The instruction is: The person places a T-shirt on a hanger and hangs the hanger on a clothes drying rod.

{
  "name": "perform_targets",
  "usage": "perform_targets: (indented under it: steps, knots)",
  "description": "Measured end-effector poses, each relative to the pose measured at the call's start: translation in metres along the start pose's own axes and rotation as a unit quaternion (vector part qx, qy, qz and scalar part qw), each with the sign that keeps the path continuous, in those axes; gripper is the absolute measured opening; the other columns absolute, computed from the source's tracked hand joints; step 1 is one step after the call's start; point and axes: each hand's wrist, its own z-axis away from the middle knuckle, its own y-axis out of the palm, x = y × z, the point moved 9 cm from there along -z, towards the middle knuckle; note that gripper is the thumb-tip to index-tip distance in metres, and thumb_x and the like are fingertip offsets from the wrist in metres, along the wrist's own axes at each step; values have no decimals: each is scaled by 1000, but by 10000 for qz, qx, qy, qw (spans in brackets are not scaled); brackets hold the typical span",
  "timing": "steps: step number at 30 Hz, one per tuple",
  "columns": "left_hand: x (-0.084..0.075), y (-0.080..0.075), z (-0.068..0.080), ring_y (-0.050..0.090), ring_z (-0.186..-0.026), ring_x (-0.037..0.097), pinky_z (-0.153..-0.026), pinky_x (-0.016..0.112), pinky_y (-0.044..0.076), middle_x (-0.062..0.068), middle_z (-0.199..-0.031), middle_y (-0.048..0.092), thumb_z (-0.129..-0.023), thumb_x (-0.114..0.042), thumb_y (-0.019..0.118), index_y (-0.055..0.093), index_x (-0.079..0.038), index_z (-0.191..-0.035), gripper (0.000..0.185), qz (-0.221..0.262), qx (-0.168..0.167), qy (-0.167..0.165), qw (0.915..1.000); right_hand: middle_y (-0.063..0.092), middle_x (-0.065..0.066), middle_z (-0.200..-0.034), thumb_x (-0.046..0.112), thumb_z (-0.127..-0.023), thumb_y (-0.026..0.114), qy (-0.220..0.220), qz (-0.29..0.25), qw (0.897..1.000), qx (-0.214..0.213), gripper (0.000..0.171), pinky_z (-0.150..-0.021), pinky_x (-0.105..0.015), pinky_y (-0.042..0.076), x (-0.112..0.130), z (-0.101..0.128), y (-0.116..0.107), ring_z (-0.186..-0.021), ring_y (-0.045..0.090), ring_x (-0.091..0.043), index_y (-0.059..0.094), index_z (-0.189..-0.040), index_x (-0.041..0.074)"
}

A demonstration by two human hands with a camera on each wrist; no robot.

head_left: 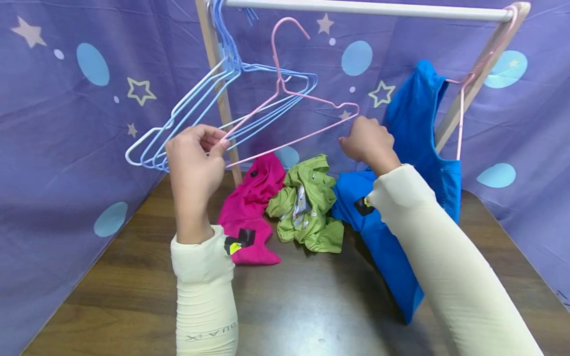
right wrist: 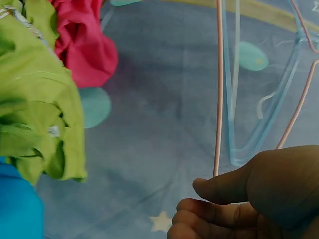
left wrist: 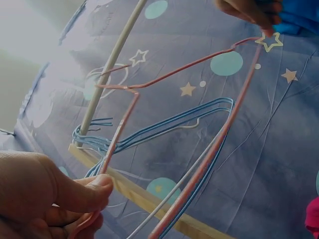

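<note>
My left hand (head_left: 198, 148) pinches a pink wire hanger (head_left: 285, 94) near its left shoulder, between thumb and fingers. The hanger is held up in the air with its hook upward. Just beside its right end is my right hand (head_left: 368, 143), fingers loosely curled, apart from the wire in the head view. In the right wrist view, the thumb (right wrist: 224, 184) and fingers leave a gap, and the pink wire passes behind them. Several blue hangers (head_left: 227, 84), one of them paler, hang behind the pink one.
A metal rod (head_left: 369, 9) on wooden legs spans the back. A blue sleeveless garment (head_left: 414, 113) hangs from a pink hanger at its right end. A magenta garment (head_left: 249, 212) and a crumpled green garment (head_left: 307, 207) lie on the wooden table (head_left: 111, 296). Behind is a patterned purple curtain.
</note>
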Motion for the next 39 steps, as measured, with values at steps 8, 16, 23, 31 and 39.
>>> perform_targets:
  steps: [8,16,23,31,39]
  knots:
    - [2,9,0,59,-72,20,-73,31,42,13,-81,71,-92,-5,72,76,-1,-95,7,-257,591,98,9979,58,-18,-95,36,-102,57,1,-334,9991,275,35,-72,-50,50,-11,-15,36,-91,59,-39,62,-101,2]
    - [5,14,1,59,-71,22,-72,33,41,12,-80,70,-92,-5,70,76,-1,-94,8,-518,996,228,9934,63,-26,-110,26,-95,59,-111,-447,9989,32,28,-78,-56,52,-18,-32,63,-96,62,-45,64,-101,-1]
    - [6,17,2,59,-70,23,-71,35,41,12,-78,69,-90,-4,72,76,-1,-92,6,-646,1212,330,9900,64,-22,-89,24,-97,58,-300,-653,9970,-299,33,-68,-50,51,-14,-42,81,-82,63,-42,54,-68,8]
    - [6,15,4,62,-74,27,-75,41,43,11,-77,69,-90,-4,71,75,-3,-88,5,-943,1270,303,9870,42,-5,-58,24,-103,58,-857,-708,9938,-70,49,-69,-47,46,-6,-50,109,-65,53,-32,45,-58,12]
    - [3,5,7,62,-79,30,-74,47,46,10,-79,69,-91,-6,71,76,-4,-90,5,-1344,1213,-14,9835,16,3,-58,13,-102,60,-954,-971,9907,47,55,-58,-36,26,-11,-56,131,-53,22,-16,29,-57,17]
